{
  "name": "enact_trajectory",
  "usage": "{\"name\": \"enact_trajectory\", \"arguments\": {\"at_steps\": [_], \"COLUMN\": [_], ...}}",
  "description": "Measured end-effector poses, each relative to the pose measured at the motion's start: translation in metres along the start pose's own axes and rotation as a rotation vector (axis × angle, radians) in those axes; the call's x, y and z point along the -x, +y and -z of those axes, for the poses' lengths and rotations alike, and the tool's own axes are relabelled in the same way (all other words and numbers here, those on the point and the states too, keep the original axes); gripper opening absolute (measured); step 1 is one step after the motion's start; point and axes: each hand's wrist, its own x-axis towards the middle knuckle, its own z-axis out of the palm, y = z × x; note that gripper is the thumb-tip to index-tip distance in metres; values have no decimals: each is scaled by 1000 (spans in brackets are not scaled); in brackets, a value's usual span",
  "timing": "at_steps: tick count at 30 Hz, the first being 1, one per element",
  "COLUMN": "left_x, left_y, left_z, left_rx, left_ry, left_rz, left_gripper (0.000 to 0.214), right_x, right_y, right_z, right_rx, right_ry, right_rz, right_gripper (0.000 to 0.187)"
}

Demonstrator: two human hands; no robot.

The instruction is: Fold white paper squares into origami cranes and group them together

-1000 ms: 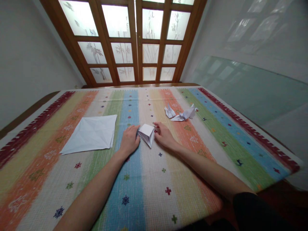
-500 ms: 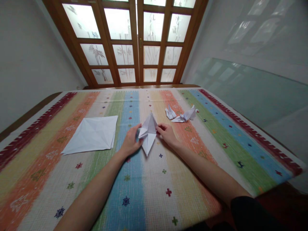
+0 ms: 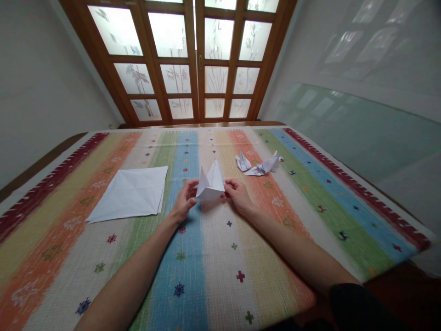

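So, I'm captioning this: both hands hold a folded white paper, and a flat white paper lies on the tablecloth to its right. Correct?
One slip: in the head view, the flat white paper lies on the tablecloth to the left of the folded white paper, not to its right. The rest stands: the left hand and right hand both hold the folded one.

Folded piece (image 3: pixel 211 191) at ctr is looking like wht paper, matt, smooth betw. creases; flat sheets (image 3: pixel 132 192) on L & folded figures (image 3: pixel 267 165) on R are showing the same matt paper. Tablecloth (image 3: pixel 217 262) is looking like woven cloth, matt, slightly rough. Table edge (image 3: pixel 51 154) & door frame (image 3: pixel 191 69) are showing brn wood; panes (image 3: pixel 167 34) are looking like frosted, patterned glass. R wall (image 3: pixel 375 43) is reflecting light, glossy; greenish panel (image 3: pixel 344 119) is looking smooth, glassy. L wall (image 3: pixel 41 69) is looking matt; sleeve (image 3: pixel 358 305) is looking like dk matt cloth.
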Motion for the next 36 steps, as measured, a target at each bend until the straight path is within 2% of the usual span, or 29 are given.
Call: {"name": "enact_trajectory", "arguments": {"at_steps": [2, 6, 9, 11, 17, 20, 22, 26, 32, 36], "left_x": [0, 0, 0, 0, 1, 1, 1, 1, 1, 1], "left_y": [3, 11, 12, 12, 15, 18, 19, 19, 17, 14], "left_z": [-4, -13, -16, -17, -21, -21, -21, -20, -20, -19], "left_rx": [-29, -131, -123, -107, -53, -3, -3, -3, -15, -70], "left_ry": [16, 128, 227, 248, 240, 188, 149, 135, 149, 167], "left_rz": [18, 84, 115, 139, 163, 140, 134, 147, 155, 155], "left_gripper": [77, 42, 38, 40, 44, 47, 46, 39, 33, 25], "right_x": [2, 8, 11, 13, 17, 15, 14, 12, 13, 13], "right_y": [0, -3, -6, -6, -4, -4, -3, -1, -1, -1], "right_z": [-1, -3, -4, -6, -10, -9, -7, -4, -4, -4], "right_rx": [9, 77, 97, 111, 135, 91, 68, 56, -8, 47], "right_ry": [-27, -173, -264, -282, -222, -141, -112, -147, -126, -98], "right_rz": [-2, 22, 43, 60, 40, 41, 57, 90, 90, 120], "right_gripper": [31, 27, 31, 32, 36, 44, 42, 35, 45, 29]}}
